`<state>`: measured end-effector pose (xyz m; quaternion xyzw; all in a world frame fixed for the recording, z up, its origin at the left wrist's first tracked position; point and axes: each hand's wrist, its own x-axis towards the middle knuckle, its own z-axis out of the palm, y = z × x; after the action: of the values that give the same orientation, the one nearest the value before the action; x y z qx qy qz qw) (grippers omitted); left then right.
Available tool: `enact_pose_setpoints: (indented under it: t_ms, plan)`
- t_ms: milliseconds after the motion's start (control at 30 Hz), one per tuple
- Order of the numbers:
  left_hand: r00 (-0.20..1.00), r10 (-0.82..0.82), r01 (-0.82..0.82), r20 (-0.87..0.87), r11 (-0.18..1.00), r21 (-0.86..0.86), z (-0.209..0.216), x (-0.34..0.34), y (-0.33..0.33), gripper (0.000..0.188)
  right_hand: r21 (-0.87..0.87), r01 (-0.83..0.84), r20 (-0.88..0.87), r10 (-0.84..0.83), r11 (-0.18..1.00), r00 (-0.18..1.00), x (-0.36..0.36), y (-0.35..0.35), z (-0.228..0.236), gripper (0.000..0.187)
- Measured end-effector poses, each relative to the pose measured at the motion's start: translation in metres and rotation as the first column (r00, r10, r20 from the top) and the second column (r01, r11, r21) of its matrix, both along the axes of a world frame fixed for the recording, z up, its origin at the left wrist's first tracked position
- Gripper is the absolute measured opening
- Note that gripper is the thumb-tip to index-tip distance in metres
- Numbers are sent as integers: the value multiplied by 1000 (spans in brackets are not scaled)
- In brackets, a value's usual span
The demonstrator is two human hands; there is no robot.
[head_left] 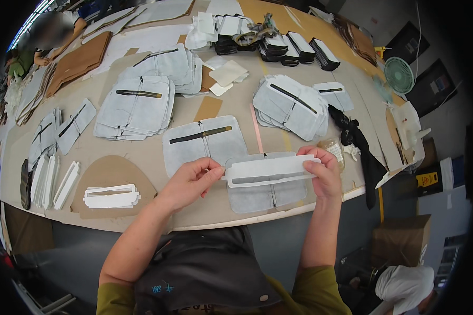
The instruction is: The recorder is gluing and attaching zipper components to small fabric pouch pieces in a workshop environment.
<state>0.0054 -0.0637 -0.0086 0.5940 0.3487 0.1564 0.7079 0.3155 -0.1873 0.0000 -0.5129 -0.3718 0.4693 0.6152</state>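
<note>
I hold a long white strip with a narrow slot [265, 165] level above the table's near edge. The left end is pinched between thumb and fingers of my left hand [195, 181]. My right hand [323, 170] grips the other end, thumb on top. Under the strip lies a pale grey rounded panel [265, 199] with a dark vertical line, partly hidden by the strip. Just beyond is another pale panel [205, 152] carrying a dark band. To the left, a small stack of white slotted frames [111, 197] rests on a brown rounded card [110, 168].
Piles of pale panels [134, 107] and more panels [291, 107] cover the table's middle. Folded white strips [44, 181] stand at the left. A jar [331, 149] and black cloth [357, 139] sit at the right, near a green fan [399, 74]. Another person [73, 26] is far left.
</note>
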Motion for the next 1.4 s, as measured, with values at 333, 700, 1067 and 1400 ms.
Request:
enact_pose_setpoints:
  t_ms: [333, 700, 1067, 1400]
  plan:
    - [992, 2, 2, -127, 999, 33, -4, 22, 1, 15, -164, 137, 23, -135, 977, 991, 5, 5, -29, 14]
    - [935, 63, 19, -348, 974, 226, -23, 39, 18, 18, -302, 342, 437, -190, 890, 879, -2, 27, -41, 23]
    - [892, 112, 54, -438, 935, 349, -22, 45, 18, 23, -93, 321, 687, -172, 943, 706, -1, 32, -51, 14]
    - [900, 162, 33, -405, 901, 433, -28, 46, 11, 19, -7, 317, 734, -210, 948, 646, -1, 30, -61, 11]
